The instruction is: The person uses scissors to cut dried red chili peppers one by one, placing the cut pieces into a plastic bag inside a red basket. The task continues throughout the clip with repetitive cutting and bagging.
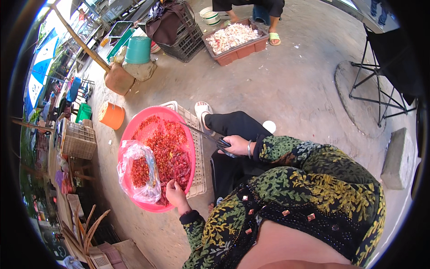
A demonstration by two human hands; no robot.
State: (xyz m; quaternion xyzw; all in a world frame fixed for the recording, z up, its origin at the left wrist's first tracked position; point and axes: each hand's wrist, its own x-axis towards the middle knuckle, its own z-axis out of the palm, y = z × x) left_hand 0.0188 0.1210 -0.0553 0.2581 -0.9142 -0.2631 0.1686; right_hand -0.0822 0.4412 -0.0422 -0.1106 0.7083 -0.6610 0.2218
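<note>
A pink plastic basin in front of me holds red chilies: chopped pieces toward its far side, longer dried-looking ones nearer me. My left hand is at the basin's near rim, fingertips bent down by the longer chilies; whether they pinch one is hidden. My right hand grips the black handles of a long, thin metal tool, scissors or tongs, whose tip reaches over the basin's rim. A clear plastic bag with chopped chilies inside sits in the basin.
The basin rests on a cream plastic crate. An orange bucket and a teal bucket are beyond. Another person's legs are behind a brown tub of pale pieces. At right are a folding chair and a concrete block.
</note>
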